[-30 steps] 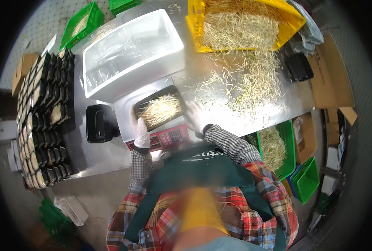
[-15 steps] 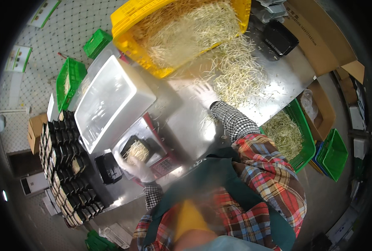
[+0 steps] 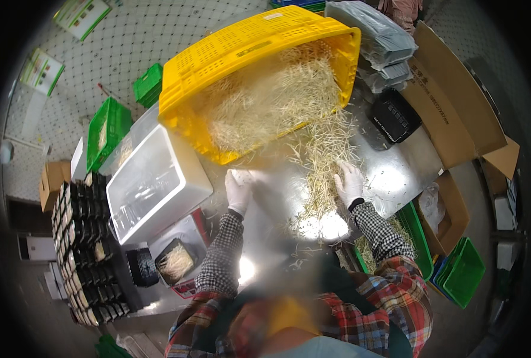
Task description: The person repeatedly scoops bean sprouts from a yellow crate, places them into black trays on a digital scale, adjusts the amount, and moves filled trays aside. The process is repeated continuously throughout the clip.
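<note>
Right hand (image 3: 349, 182) lies spread on bean sprouts (image 3: 322, 161); left hand (image 3: 238, 190) flat, open (gloved); sprouts could slide off the wet tabletop (image 3: 397, 173).

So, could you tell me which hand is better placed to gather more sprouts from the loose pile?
Right hand: it rests on the spilled sprouts; the left hand lies on bare table.

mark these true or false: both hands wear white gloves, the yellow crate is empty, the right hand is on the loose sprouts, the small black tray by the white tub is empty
1. Both the left hand and the right hand wear white gloves. True.
2. The yellow crate is empty. False: it holds pale sprouts.
3. The right hand rests on the loose sprouts on the metal table. True.
4. The small black tray by the white tub is empty. False: it holds sprouts.
</note>
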`<state>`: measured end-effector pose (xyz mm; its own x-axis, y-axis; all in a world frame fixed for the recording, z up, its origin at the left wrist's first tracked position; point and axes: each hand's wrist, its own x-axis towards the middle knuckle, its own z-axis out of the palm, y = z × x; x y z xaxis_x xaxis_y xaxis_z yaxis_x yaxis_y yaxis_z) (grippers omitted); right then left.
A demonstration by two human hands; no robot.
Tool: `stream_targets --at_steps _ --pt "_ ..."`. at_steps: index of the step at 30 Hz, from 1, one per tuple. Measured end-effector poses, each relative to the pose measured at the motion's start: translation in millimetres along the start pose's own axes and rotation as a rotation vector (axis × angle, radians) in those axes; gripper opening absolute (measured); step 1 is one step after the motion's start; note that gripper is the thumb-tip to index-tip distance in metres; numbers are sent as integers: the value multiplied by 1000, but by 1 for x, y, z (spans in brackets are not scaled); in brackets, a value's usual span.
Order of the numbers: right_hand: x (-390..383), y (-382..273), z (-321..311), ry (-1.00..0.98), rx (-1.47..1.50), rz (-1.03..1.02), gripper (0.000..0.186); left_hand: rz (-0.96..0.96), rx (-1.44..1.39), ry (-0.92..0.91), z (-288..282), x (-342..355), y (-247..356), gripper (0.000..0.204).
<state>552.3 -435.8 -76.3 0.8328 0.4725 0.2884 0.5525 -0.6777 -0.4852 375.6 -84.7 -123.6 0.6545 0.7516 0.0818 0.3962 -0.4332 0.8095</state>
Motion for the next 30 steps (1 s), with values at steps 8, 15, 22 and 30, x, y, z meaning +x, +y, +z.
stream_targets --at_steps 8,15,22,30 --pt "204 -26 -3 166 -3 -254 59 566 370 -98 -4 80 178 89" --pt "337 -63 2 -79 -263 -570 65 566 730 -140 60 187 256 102" --pt "374 -54 16 -121 -513 -563 70 430 1074 -26 103 246 239 99" --pt "383 -51 32 -249 -406 -411 41 280 1063 -355 108 255 248 57"
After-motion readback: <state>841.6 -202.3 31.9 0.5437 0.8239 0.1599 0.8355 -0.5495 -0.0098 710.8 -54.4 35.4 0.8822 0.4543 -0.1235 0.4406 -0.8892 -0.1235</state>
